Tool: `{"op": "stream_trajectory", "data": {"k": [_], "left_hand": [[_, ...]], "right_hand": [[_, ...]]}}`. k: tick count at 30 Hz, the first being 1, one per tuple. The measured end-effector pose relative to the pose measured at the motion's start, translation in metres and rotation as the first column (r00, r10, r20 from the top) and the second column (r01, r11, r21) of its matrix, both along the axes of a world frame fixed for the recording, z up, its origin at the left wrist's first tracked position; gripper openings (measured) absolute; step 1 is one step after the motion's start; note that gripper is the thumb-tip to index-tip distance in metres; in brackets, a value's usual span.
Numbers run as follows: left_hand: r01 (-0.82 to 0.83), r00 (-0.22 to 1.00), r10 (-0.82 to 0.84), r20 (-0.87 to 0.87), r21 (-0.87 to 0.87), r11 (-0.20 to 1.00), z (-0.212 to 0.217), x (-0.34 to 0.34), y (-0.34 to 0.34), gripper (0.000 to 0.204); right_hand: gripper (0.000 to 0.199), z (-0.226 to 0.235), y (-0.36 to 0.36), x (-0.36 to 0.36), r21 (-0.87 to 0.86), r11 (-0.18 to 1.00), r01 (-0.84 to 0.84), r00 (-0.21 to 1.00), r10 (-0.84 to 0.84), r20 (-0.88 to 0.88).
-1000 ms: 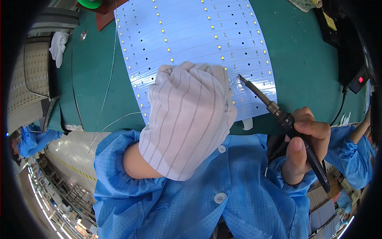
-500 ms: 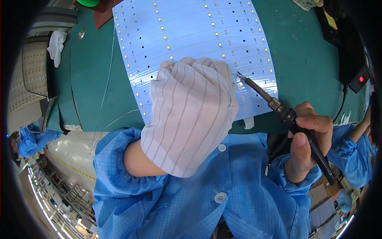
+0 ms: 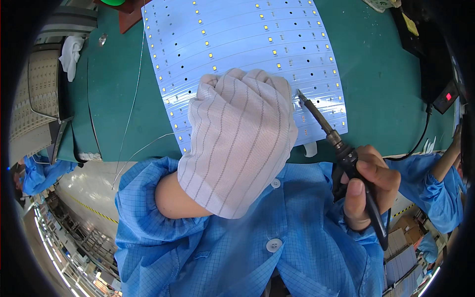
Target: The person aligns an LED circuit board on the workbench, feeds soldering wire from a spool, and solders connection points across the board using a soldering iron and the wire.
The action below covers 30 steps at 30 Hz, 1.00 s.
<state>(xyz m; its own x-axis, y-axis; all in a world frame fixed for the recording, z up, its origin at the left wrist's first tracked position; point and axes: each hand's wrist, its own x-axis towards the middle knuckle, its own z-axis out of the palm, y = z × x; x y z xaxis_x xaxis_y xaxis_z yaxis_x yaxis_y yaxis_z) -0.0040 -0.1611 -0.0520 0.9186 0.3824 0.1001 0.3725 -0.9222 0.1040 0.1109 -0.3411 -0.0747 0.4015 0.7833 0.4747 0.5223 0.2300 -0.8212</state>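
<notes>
My right hand (image 3: 371,185) grips the dark handle of a soldering iron (image 3: 318,116), thumb and fingers wrapped round it. Its tip points up and left, at or just over a white LED circuit board sheet (image 3: 237,37) with rows of small yellow LEDs. My left hand (image 3: 242,143), in a white striped glove, rests closed on the sheet's near part, just left of the tip. Thin solder wire (image 3: 148,142) runs in from the left and disappears under the glove. The left fingertips are hidden, and so is the wire's end.
The sheet lies on a green mat (image 3: 381,89). A black box with a red light (image 3: 448,96) and a cable stands at the right. Beyond the left edge are a rack (image 3: 42,94) and a white cloth (image 3: 71,57). Another person's blue sleeve (image 3: 433,190) shows at the right.
My right hand has swung left and slightly down, so the soldering iron stands steeper, its tip staying near the glove. My left hand and the sheet have shifted slightly.
</notes>
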Motion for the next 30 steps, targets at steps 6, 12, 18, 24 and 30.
{"op": "stream_trajectory", "data": {"k": [6,12,18,24,30], "left_hand": [[0.019,1.0,-0.019,0.007,-0.004,1.0,-0.004,0.009,-0.001,0.02],[0.019,0.999,-0.018,0.032,-0.045,0.999,-0.002,0.004,-0.001,0.022],[0.049,0.999,-0.047,0.023,-0.113,0.992,0.002,0.002,0.002,0.024],[0.02,0.999,-0.017,0.046,-0.061,0.998,0.0,-0.002,0.0,0.02],[0.037,0.999,-0.037,0.007,-0.015,0.999,-0.002,0.003,0.004,0.017]], "right_hand": [[0.031,0.002,0.002,-0.011,-0.013,0.998,0.062,0.984,-0.059,0.167],[0.029,0.005,0.008,-0.022,-0.009,0.996,0.09,0.966,-0.085,0.245],[0.028,0.008,0.008,-0.022,0.007,0.989,0.145,0.951,-0.141,0.276],[0.028,0.01,-0.001,-0.006,0.014,0.984,0.176,0.984,-0.176,0.029],[0.028,0.014,0.004,0.009,-0.083,0.983,0.165,0.986,-0.165,0.013]]}}
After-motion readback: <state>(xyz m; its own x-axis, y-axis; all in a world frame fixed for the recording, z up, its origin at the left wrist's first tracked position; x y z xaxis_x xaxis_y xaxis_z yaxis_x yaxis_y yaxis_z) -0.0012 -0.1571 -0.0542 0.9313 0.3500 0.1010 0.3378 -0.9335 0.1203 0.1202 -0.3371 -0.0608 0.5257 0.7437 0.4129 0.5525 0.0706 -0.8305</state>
